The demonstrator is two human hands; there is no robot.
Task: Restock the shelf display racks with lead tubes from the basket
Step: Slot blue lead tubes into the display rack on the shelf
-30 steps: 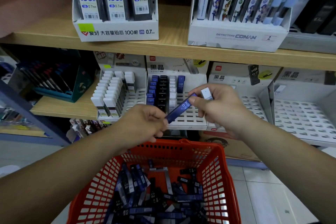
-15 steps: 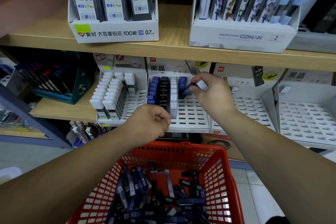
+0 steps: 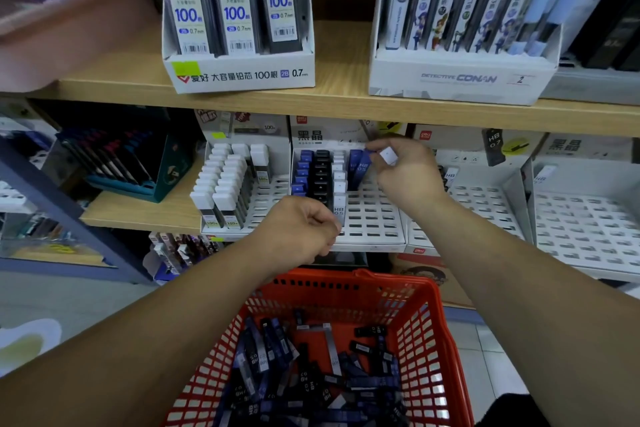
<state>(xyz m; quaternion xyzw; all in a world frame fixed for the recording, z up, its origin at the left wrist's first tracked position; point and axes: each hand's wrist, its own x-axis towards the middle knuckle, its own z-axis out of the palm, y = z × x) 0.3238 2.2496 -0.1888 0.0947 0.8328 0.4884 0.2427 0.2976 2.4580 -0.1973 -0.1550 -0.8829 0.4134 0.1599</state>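
blue tube at the middle rack, basket below

the right hand (image 3: 407, 177) is up at the back of the middle display rack (image 3: 375, 224), thumb and fingers pinching the top of a blue lead tube (image 3: 363, 166) marked hb 0.5. the tube stands nearly upright in the rack's fourth column, just beside another blue one. the same hand also holds a white-capped tube (image 3: 388, 155) between its fingers, above the rack. in that rack, from left to right, run a column of blue tubes (image 3: 300, 174), a column of black tubes (image 3: 322, 174) and a column of white tubes (image 3: 339, 184).

the left hand (image 3: 299, 230) hovers lower, in front of the rack's near edge, fingers curled inward with the thumb against them (the palm side is turned away, so i cannot tell whether anything is inside).

the red basket (image 3: 427, 319) sits below both forearms, with loose lead tubes (image 3: 311, 374), blue, black and white, heaped on its floor. to the left stands a rack of white-capped tubes (image 3: 221, 184). the wooden shelf (image 3: 346, 99) above carries a box of 100-lead packs (image 3: 239, 74).
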